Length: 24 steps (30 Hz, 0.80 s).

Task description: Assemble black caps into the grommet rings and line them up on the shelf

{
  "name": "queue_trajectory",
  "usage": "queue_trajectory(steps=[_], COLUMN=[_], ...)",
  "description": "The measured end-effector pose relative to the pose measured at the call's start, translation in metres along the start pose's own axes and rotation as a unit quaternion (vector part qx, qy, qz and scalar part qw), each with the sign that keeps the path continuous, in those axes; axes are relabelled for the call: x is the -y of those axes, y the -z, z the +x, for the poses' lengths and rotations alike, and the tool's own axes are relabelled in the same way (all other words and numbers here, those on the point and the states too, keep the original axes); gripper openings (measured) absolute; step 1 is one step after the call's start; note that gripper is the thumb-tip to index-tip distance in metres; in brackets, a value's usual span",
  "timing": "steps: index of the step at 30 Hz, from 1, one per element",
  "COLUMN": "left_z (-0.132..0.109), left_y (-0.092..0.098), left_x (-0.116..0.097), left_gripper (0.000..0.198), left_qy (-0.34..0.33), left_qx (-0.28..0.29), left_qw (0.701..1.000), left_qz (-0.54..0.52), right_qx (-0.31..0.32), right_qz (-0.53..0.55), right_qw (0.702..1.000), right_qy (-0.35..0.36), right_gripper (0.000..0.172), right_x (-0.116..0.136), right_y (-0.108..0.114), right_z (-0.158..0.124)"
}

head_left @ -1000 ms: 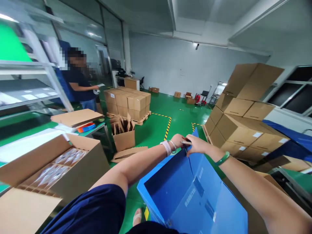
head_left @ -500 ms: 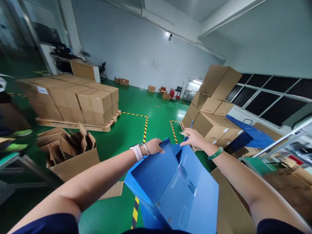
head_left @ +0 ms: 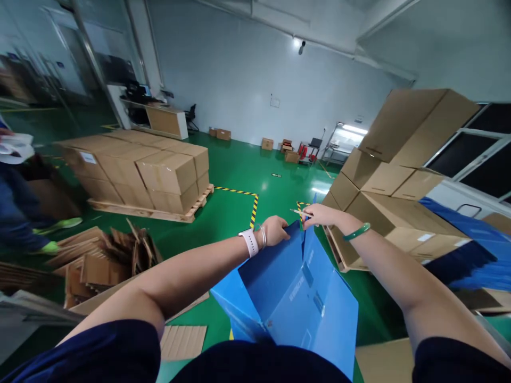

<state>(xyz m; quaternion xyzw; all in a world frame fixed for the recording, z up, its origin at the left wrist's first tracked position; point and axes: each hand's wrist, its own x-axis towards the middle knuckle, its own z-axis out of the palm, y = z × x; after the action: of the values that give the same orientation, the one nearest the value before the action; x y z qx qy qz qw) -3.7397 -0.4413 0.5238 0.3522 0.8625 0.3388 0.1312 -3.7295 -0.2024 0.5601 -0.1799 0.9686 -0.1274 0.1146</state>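
Note:
I hold a blue corrugated plastic box [head_left: 295,298] out in front of me, its open side tilted toward me. My left hand [head_left: 276,230], with a white watch and a bangle at the wrist, is closed on the far rim of the left panel. My right hand [head_left: 319,215], a green bangle on that wrist, pinches the top edge of a blue flap. A thin pale stick-like thing [head_left: 297,211] pokes out past the right fingers.
A pallet of sealed cardboard boxes [head_left: 151,173] stands left of centre on the green floor. Stacked cartons [head_left: 393,175] rise on the right beside blue sheets [head_left: 467,239]. An open box of cardboard dividers [head_left: 107,260] sits lower left. Another person's sleeve [head_left: 16,202] shows at far left.
My view swung from the left workbench toward the room's middle. My hands, together on the flap a second ago, have parted a little; the box stays raised in front of me.

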Motion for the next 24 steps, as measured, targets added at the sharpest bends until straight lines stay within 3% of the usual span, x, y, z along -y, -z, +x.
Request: queue_trajectory(steps=[8,13,18,21,24], left_z=[0.157,0.273,0.382,0.445,0.521], left_y=[0.02,0.037,0.061,0.062,0.067], left_x=[0.048,0.088,0.166,0.223,0.268], left_gripper=[0.033,0.029,0.045,0.037,0.034], left_qy=[0.023,-0.024,-0.048,-0.021,0.005], left_qx=[0.026,0.043,0.133,0.179,0.23], left_qw=[0.999,0.996,0.976,0.975,0.971], left_qz=[0.004,-0.079,-0.168,-0.133,-0.064], right_qx=[-0.004,-0.033,-0.095,-0.094,-0.119], right_qz=[-0.005,0.0,0.062,0.089,0.091], right_qw=[0.999,0.999,0.993,0.992,0.989], right_qy=[0.043,0.019,0.002,-0.007,-0.016], right_gripper=[0.023,0.029,0.043,0.041,0.037], right_x=[-0.09,-0.164,-0.222,-0.258,-0.315], right_y=[0.027,0.059,0.111,0.142,0.167], right_z=[0.127,0.186,0.215,0.228,0.245])
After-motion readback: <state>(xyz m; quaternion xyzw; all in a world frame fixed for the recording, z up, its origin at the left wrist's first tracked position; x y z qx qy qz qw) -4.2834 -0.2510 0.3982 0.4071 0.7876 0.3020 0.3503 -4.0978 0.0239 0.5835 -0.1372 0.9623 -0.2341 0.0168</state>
